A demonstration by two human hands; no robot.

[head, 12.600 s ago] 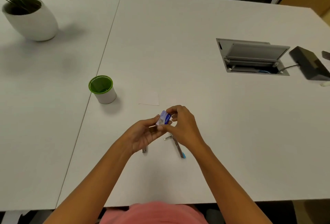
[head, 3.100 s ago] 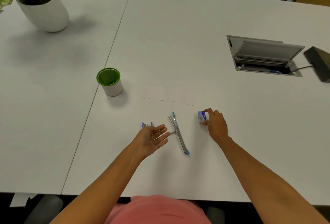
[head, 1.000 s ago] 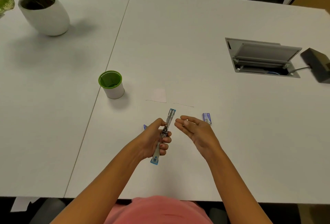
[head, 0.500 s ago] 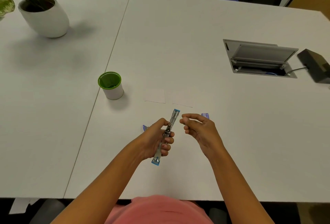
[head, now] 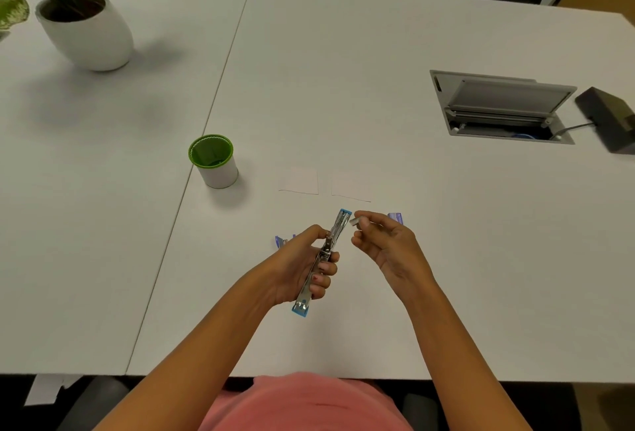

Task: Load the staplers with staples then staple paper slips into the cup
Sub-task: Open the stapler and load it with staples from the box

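On the white tabletop [head: 378,52], near the front edge, the step in hand looks like loading the first stapler. The left hand [head: 302,265] has its fingers curled round the lower half of the stapler [head: 338,228]. The stapler is swung open into one long bar, its far tip pointing to about 1 o'clock. The right hand [head: 385,241] pinches a short strip of staples [head: 354,221] between thumb and forefinger, the other fingers loosely bent, just beside that far tip at its 3 o'clock.

To do it well, I would hold the stapler steady with the channel facing up and turn the strip legs-down. Lay it in square to the rail rather than dropping it from the side. A skewed strip would likely jam or break apart.

Around this, a potted plant [head: 89,35] stands far off at 10 o'clock. An open cable hatch [head: 501,111] and a dark box [head: 608,121] lie at 2 o'clock. The green-rimmed cup [head: 214,166] sits at 10 o'clock, well apart from the hands. Two paper slips [head: 299,180] lie flat at 12 o'clock, side by side. What seems to be a second stapler [head: 281,241] shows at 9 o'clock of the left hand, mostly hidden. The staple box [head: 395,217] peeks out at 1 o'clock of the right hand. Nothing blocks the strip's path.
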